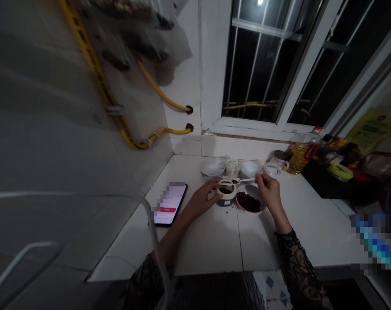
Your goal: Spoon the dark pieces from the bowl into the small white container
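Observation:
My left hand is closed around the side of a small jar with a white rim, which stands on the counter with dark contents inside. Pinched in my right hand is a white spoon. Its bowl end, with a little dark stuff on it, hovers by the jar's far rim. Right beside the jar sits a bowl with a pinkish outside, partly filled with dark reddish-brown bits. My right fingers are above this bowl's far right side. A few crumbs lie in front of the jar.
Behind stand a clear glass jar, two white bowls, a small lidded container and a mug. An oil bottle and a black box of condiments are at right. A lit phone lies left on the tiled counter.

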{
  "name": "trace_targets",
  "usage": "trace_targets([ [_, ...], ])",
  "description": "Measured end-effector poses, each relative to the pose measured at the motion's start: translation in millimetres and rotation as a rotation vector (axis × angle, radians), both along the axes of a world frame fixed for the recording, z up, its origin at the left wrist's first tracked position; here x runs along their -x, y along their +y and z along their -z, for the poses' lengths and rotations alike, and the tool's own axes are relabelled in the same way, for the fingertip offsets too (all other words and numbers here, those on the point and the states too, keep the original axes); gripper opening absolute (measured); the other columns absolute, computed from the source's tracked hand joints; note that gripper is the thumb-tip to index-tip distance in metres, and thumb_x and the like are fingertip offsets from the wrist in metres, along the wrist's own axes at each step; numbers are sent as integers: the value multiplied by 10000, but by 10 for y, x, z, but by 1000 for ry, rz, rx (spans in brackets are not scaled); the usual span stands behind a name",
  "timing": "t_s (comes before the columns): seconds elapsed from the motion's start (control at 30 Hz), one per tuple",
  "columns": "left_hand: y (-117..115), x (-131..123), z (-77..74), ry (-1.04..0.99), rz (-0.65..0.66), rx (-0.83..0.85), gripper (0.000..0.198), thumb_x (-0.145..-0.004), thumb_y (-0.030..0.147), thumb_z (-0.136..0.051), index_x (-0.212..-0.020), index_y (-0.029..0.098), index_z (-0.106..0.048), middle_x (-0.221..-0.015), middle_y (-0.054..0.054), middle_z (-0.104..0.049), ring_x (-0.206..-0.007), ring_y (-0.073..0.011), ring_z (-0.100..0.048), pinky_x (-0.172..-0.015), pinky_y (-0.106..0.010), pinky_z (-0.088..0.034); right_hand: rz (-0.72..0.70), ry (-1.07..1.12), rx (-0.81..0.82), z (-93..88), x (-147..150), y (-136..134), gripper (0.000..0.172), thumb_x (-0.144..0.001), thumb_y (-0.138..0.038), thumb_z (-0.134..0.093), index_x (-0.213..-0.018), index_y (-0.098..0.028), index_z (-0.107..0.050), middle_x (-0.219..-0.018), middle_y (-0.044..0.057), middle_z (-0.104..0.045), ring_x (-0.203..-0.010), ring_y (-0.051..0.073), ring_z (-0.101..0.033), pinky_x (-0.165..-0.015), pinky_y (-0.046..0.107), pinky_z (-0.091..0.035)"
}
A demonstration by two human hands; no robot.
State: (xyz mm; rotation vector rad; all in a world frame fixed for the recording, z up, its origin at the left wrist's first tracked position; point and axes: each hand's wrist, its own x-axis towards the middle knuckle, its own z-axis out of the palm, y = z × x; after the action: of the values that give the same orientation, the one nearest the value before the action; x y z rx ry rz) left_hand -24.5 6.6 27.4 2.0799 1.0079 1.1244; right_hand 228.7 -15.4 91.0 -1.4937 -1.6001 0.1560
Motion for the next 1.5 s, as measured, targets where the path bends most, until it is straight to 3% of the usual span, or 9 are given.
trace_targets([
  [0.2, 1, -5, -3, -12, -3, -4, 244, -876, 392, -628, -1053, 223, -629, -1369, -111, -619, -1176, -264, -644, -870, -392, -576, -167, -580, -208, 61, 321, -118, 479, -1043, -399, -346, -761, -182, -667, -708, 78, -663, -599, 140, -558, -590, 253, -341],
  [0.37, 6, -8, 8, -19, 1, 8, 239, -871, 389, -631, -1042, 222, -624, -1375, -111, -613, -1215, -267, -624, -883, -393, -569, -83, -509, -282, 46, 127, -111, 495, -1054, -390, -320, -791, -170, -677, -722, 89, -682, -645, 155, -602, -613, 251, -372],
  [0.5, 6, -5, 4, -23, 2, 9, 233, -875, 392, -626, -1045, 233, -621, -1379, -105, -612, -1211, -262, -625, -880, -397, -570, 21, -419, -143, 7, -210, -79, 468, -1030, -425, -354, -796, -181, -676, -723, 90, -698, -639, 166, -610, -618, 261, -380],
  [0.63, -10, 3, -24, -3, 9, 19, 233, -881, 397, -623, -1044, 231, -618, -1391, -115, -605, -1192, -259, -635, -882, -397, -568, 118, -559, 57, 44, -445, -57, 420, -1001, -425, -419, -772, -193, -682, -744, 108, -721, -661, 193, -637, -589, 286, -315],
  [0.73, -23, 4, -38, -3, 3, 16, 233, -887, 403, -619, -1048, 235, -619, -1387, -106, -611, -1197, -260, -635, -886, -395, -568, 178, -656, 147, 112, -468, -38, 366, -984, -384, -460, -765, -197, -685, -786, 122, -738, -679, 199, -652, -585, 294, -292],
  [0.83, -21, -3, -31, -15, -1, 10, 243, -879, 409, -623, -1050, 236, -622, -1367, -101, -624, -1206, -264, -631, -879, -394, -572, 131, -683, 222, 170, -389, -18, 333, -976, -355, -472, -790, -204, -702, -784, 110, -747, -696, 196, -660, -587, 290, -300],
  [1.07, -24, -3, -40, -5, 2, 20, 244, -879, 406, -621, -1053, 235, -629, -1371, -100, -620, -1217, -269, -621, -886, -397, -569, 119, -531, 339, 184, -361, 9, 366, -967, -364, -451, -765, -202, -709, -755, 116, -750, -720, 220, -666, -592, 287, -323],
  [1.27, -38, -4, -55, -5, -6, 21, 234, -874, 399, -623, -1038, 234, -630, -1366, -99, -623, -1184, -261, -637, -862, -389, -579, 126, -315, 289, 228, -533, 46, 374, -904, -412, -476, -682, -197, -685, -714, 110, -734, -682, 208, -635, -599, 285, -348],
  [1.5, -23, -7, -36, -14, -5, 28, 242, -869, 415, -628, -1032, 236, -626, -1353, -93, -631, -1206, -268, -629, -874, -392, -581, 0, 37, 267, 247, -560, 68, 462, -786, -587, -486, -574, -196, -610, -515, 30, -572, -527, 158, -484, -548, 283, -345],
])
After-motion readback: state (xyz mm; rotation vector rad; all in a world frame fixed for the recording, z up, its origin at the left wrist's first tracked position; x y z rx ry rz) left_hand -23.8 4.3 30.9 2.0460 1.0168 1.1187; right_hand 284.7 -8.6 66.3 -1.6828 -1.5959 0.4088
